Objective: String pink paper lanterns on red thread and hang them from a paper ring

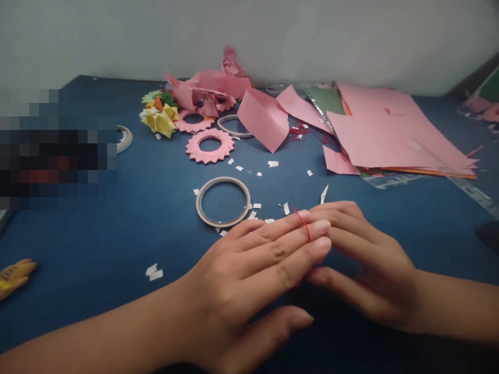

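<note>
My left hand (253,275) reaches in from the lower left, palm down, its fingers stretched out and its thumb apart. A thin red thread (306,226) lies across those fingers near the tips. From the right, my right hand (374,265) meets the left fingertips, with its fingers bent around behind them and its thumb below. Its own fingertips are mostly hidden, so what they pinch does not show. Just beyond the hands are a roll of tape (200,208) and the pointed white tip of a tool (324,194).
Pink folded paper rings (192,148) and a yellow folded piece (161,120) lie at the back. Pink sheets (374,137), a clear ruler (473,192) and tangled red thread (298,133) are behind on the right. White paper scraps (155,272) dot the blue table (117,228).
</note>
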`<act>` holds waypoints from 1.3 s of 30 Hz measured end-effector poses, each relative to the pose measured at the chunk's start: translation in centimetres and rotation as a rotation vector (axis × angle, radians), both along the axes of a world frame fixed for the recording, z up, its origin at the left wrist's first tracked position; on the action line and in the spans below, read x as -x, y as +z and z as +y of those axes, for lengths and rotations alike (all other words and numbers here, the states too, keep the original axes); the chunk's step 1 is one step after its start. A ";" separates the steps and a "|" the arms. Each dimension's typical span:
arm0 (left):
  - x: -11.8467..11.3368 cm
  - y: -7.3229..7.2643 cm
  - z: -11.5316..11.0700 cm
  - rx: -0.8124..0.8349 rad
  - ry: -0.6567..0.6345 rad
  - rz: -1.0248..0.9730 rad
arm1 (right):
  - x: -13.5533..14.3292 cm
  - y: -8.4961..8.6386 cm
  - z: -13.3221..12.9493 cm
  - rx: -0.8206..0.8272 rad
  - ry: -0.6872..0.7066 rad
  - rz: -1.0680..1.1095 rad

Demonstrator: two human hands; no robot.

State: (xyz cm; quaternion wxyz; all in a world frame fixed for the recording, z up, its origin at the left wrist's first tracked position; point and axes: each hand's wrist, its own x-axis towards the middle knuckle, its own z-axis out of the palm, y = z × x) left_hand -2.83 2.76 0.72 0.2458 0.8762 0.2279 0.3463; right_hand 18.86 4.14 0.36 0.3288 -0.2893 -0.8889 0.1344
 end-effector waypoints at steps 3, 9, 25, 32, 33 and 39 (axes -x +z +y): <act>-0.2 0.2 -0.2 0.094 -0.027 -0.051 | 0.5 -0.7 -0.1 0.045 0.015 0.057; -0.3 0.5 -0.2 0.235 0.070 -0.140 | 0.5 -1.5 0.3 0.093 0.050 0.055; -0.7 1.2 0.4 1.087 0.175 -0.659 | 0.2 -2.5 0.3 -0.004 0.129 0.013; -0.1 2.0 0.8 1.043 0.107 -0.593 | 0.5 -2.3 0.4 0.054 0.114 0.014; 0.0 2.1 0.9 1.022 0.106 -0.579 | 0.6 -2.3 0.5 0.075 0.116 0.010; 0.5 2.1 1.6 0.918 0.177 -0.512 | 0.3 -2.8 0.7 0.161 0.128 -0.023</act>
